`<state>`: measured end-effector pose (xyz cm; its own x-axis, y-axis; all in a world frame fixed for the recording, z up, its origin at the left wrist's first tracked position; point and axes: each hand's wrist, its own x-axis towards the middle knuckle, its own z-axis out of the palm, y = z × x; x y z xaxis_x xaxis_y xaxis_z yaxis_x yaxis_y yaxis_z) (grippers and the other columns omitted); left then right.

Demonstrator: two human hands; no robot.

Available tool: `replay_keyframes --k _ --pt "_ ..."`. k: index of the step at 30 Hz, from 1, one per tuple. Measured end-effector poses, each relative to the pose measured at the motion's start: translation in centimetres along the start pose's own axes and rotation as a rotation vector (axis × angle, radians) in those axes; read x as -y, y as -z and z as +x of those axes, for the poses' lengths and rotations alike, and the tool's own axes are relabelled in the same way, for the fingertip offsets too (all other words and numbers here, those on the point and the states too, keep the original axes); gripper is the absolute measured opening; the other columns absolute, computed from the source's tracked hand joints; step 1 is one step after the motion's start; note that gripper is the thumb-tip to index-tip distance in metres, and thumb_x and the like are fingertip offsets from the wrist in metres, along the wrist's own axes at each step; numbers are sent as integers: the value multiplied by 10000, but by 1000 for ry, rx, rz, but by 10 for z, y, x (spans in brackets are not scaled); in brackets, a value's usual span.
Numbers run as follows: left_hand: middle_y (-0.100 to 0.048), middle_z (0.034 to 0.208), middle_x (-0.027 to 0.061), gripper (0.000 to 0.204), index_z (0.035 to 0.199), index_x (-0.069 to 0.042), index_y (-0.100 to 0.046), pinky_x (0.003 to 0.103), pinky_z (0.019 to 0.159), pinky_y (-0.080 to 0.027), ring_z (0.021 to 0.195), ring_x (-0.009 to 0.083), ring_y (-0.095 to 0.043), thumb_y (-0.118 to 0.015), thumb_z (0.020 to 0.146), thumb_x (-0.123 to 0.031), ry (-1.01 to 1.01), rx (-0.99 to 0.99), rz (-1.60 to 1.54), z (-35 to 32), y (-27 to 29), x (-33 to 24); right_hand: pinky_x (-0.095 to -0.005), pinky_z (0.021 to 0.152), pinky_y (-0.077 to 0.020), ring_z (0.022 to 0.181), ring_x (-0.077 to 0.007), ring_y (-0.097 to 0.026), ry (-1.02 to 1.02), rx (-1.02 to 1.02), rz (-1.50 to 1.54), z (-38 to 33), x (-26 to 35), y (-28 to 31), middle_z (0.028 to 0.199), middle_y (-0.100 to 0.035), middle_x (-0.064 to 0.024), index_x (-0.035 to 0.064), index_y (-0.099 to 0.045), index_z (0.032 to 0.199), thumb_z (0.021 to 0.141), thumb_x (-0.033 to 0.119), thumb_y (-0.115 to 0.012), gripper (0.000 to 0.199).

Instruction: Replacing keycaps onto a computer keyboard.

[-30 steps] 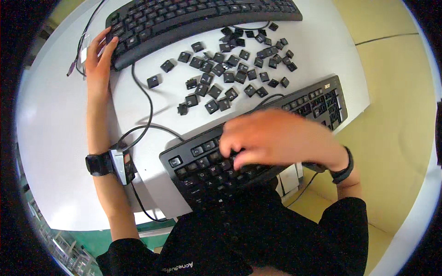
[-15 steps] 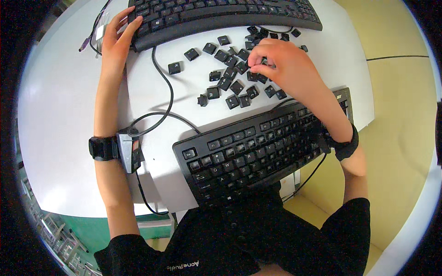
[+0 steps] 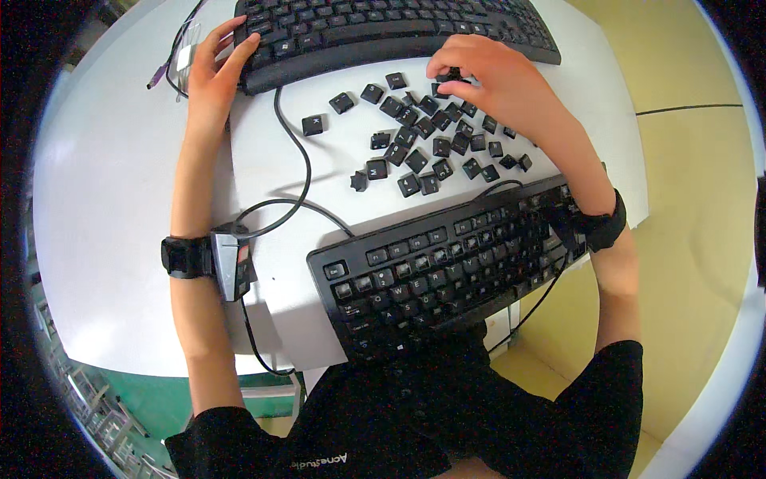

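Note:
My left hand grips the left end of a black keyboard at the far side of the table, its thumb on top and some fingers hidden at the edge. Over the far part of a scatter of loose black keycaps hovers my right hand. Its thumb and forefinger are curled but apart, with dark keycaps showing between and below them; whether they touch one cannot be seen. Closer to me, a second black keyboard lies tilted, many of its key positions bare of caps.
A black cable loops over the white table. My left wrist carries a strapped grey device; a black strap circles the right one. A plug on a cord lies at the far left.
My right hand has moved away from me, from the middle of the keycaps to their far edge, and its pinched fingers have spread. My left hand stays on the far keyboard.

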<state>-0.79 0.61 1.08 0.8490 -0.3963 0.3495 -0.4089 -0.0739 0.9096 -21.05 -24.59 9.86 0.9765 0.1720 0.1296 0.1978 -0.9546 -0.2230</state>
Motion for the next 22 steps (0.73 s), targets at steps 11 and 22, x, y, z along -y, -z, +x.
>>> replay_keyframes --k 11,22 --pt "-499 1201 174 416 1184 -134 -579 308 903 -395 1098 241 -491 -659 811 -300 46 0 -22 -4 -1 -4 -360 741 -445 848 -239 -550 63 18 82 11 17 -11 824 -561 -41 111 -596 850 767 173 -620 106" --pt "-506 1208 154 413 1176 -118 -584 328 930 -382 1187 269 -432 -658 811 -296 0 15 3 -2 0 -2 -360 707 -469 826 -238 -576 -59 60 1 0 -8 -8 802 -566 -43 125 -615 873 728 172 -650 157"
